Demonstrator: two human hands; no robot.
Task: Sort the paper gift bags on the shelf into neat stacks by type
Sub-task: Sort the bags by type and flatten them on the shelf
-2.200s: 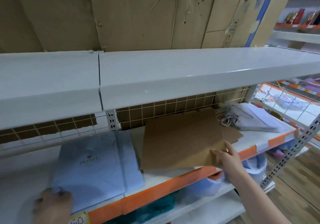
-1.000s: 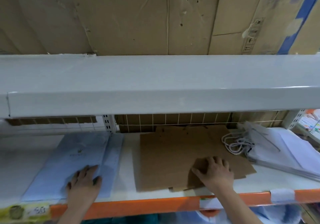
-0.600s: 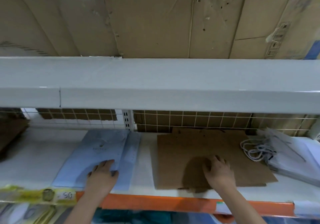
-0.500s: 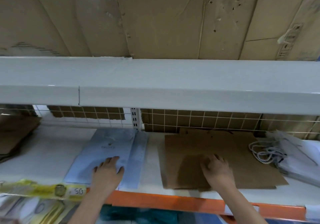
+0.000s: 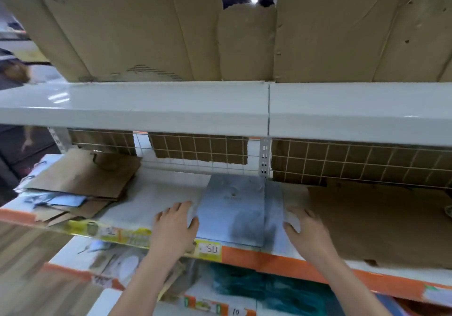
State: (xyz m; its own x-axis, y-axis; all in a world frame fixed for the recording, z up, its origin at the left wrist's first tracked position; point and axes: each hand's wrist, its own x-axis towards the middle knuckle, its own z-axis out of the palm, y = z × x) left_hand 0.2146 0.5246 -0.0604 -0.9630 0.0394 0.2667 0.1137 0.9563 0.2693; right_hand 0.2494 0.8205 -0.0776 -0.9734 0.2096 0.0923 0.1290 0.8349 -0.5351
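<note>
Blue bags (image 5: 234,208) lie at frame centre, long axis running front to back. The left hand (image 5: 175,227) and right hand (image 5: 308,232) flank them, fingers relaxed, pressing the sides, equally near.

cardboard sheets (image 5: 137,29) upright atop upper shelf (image 5: 151,105) | wire grid (image 5: 195,154) at back, brown cardboard behind it | slotted upright (image 5: 264,156) beside grid | price tag (image 5: 209,249) reading 50 on orange rail (image 5: 276,262) | teal item (image 5: 264,288) on lower tier, blurred | wood floor (image 5: 22,266) at left
</note>
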